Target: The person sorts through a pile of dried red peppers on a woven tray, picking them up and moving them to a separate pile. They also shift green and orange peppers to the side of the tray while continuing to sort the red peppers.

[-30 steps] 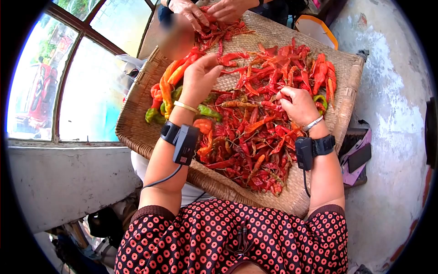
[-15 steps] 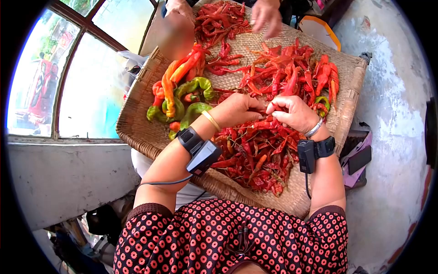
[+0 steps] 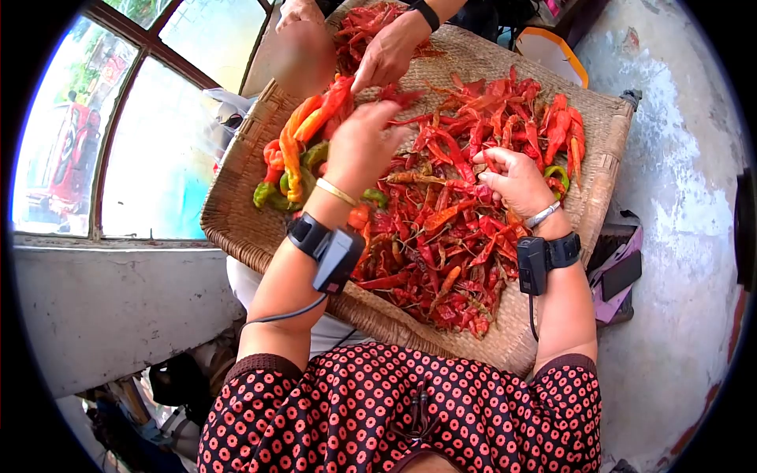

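Observation:
My left hand [image 3: 365, 150] is over the left part of the woven basket [image 3: 605, 169], its fingers spread and slightly blurred, with nothing seen in them. Under and beside it lie orange, red and green peppers [image 3: 292, 154]. My right hand [image 3: 516, 183] is over the middle right, thumb and fingers closed on a red chili pepper [image 3: 489, 162]. Below both hands spreads a heap of dried red chilies [image 3: 441, 260]. Another red pile [image 3: 505, 110] lies beyond my right hand.
A co-worker's hand [image 3: 388, 54] with a black wristband reaches in from the top, near my left hand. Their other hand [image 3: 300, 12] is at the upper left. A window [image 3: 150, 150] stands left, a wall [image 3: 670, 158] right. An orange-rimmed container [image 3: 552, 55] sits behind the basket.
My left hand has moved up and left, away from my right hand, and its fingers have opened. The co-worker's hand has come down and left toward the peppers.

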The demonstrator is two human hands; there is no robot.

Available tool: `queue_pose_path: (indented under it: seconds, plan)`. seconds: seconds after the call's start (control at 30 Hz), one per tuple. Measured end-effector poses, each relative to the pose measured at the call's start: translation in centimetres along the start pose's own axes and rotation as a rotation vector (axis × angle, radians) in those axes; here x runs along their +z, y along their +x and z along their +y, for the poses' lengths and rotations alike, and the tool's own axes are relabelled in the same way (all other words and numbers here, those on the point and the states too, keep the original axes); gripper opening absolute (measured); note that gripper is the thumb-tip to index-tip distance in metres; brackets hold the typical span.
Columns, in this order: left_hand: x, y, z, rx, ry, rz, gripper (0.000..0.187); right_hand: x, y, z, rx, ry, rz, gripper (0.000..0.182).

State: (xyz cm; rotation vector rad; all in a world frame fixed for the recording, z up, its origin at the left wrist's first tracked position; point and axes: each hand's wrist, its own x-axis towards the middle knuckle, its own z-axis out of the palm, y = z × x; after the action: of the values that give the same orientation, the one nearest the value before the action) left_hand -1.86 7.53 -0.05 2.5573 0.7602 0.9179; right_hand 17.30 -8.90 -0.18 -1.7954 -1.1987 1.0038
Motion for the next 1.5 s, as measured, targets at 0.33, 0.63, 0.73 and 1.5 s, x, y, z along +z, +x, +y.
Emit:
queue_pose_path:
  seconds: [0.33, 0.63, 0.73, 1.5]
  plan:
    - [1.5, -2.1, 2.8, -0.019, -0.461, -0.784, 0.022, 0.5, -0.1, -0.4, -0.104, 0.031, -0.038, 0.023]
    - [-0.5, 0.3, 0.0, -0.391, -0.535, -0.331, 0.023, 0.4, 0.5, 1.1, -0.058, 0.063, 0.19, 0.026]
    - [0.1, 0.6, -2.2, -0.231, -0.158, 0.083, 0.033, 0.9, 0.7, 1.8, -0.214, -0.405, 0.142, 0.026]
    - [-0.9, -0.7, -0.7, 0.003, 0.256, -0.667, 0.014, 2.4, 1.3, 2.4, -0.139, -0.662, 0.267, 0.014]
